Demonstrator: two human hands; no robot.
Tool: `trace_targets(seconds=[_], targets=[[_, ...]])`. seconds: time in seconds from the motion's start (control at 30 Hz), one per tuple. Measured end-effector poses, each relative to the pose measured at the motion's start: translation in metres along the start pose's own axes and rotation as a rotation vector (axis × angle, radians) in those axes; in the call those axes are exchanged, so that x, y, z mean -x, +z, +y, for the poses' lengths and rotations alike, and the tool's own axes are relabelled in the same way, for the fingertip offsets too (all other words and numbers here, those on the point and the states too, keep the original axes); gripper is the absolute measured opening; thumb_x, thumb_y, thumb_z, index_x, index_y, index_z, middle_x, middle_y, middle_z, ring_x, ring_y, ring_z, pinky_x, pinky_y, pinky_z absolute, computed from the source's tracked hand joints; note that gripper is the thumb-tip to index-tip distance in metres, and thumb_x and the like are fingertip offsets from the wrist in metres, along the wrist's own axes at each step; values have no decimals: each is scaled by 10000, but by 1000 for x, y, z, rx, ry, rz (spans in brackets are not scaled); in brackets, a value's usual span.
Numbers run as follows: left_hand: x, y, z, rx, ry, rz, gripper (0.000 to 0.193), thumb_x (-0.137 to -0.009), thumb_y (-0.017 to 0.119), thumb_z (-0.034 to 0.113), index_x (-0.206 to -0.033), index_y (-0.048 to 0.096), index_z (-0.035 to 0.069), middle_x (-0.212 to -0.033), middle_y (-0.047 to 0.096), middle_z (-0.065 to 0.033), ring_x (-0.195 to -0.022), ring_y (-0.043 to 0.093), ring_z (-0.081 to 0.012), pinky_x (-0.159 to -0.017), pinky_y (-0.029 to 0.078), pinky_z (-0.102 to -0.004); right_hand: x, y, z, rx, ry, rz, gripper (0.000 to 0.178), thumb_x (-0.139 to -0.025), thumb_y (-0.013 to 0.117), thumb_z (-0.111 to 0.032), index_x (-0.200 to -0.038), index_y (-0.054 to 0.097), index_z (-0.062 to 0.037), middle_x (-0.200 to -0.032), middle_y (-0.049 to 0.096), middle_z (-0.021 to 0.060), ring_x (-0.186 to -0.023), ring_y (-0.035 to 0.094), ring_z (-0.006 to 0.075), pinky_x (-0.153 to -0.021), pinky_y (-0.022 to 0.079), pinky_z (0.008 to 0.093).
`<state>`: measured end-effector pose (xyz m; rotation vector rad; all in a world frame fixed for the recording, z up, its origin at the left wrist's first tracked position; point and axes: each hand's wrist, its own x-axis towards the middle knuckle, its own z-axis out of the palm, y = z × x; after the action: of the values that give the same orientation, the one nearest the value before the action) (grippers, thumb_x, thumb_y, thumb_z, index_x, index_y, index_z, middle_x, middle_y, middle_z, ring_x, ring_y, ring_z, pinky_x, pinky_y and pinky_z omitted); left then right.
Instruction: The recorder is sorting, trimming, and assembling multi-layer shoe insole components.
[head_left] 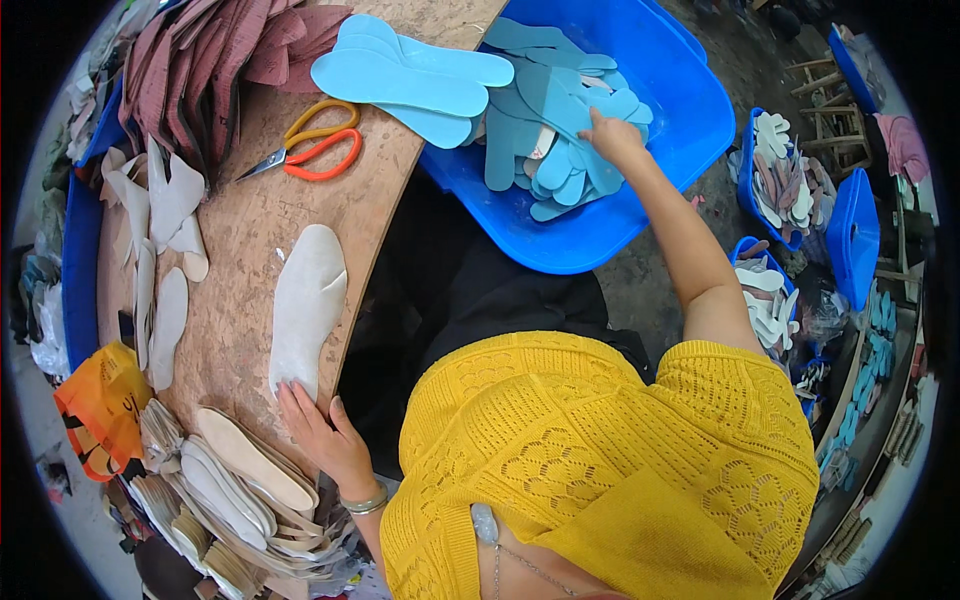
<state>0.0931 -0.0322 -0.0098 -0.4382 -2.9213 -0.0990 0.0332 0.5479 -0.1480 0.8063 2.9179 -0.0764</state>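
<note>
A pale grey-white insole (pixel 310 290) lies lengthwise along the table's edge. My left hand (pixel 325 435) rests at its near end, fingers stretched out flat over the tip. My right hand (pixel 615 140) reaches into a blue plastic basin (pixel 590 245) beyond the table edge. Its index finger is extended and touches the heaped light-blue insoles (pixel 540 100); the other fingers are partly hidden, and no grip shows. Several more light-blue insoles (pixel 410 80) are stacked at the far table corner, jutting over the basin.
Scissors (pixel 310 150) with yellow and orange handles lie on the wooden table (pixel 230 240). Dark red sheets (pixel 200 80) are piled far left, white scraps (pixel 165 200) below them. Bundled insoles (pixel 240 480) and an orange bag (pixel 105 405) sit near left. Filled blue bins (pixel 790 235) stand at right.
</note>
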Motion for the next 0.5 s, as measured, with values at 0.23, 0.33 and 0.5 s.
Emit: trace_targets(seconds=[0.23,0.33,0.5], targets=[[3,3,-4,7,11,26,515,-987,504,260,-1420,390,6,-1478,379,-196,-1360,360,-379,-1125,291,-472,0,-6,-14,-145,-37,98,451,-813,694,-308,-1165,581,-50,-888,690,197,-889,685,330,-729,535,446],[-1,6,-1,10,25,43,518,-982,515,262,-1417,396,5,-1474,387,-194,-1355,367,-380,-1121,296,-471,-6,31,39,-822,73,-45,340,-840,682,-241,-1085,596,-22,-858,693,159,-864,694,254,-711,536,386],[0,4,-1,-6,32,58,521,-977,528,258,-1413,402,3,-1470,392,-192,-1352,372,-379,-1117,301,-474,38,-29,27,-1548,273,-262,268,-901,611,-162,-1120,564,-16,-968,678,117,-884,688,198,-686,530,310]])
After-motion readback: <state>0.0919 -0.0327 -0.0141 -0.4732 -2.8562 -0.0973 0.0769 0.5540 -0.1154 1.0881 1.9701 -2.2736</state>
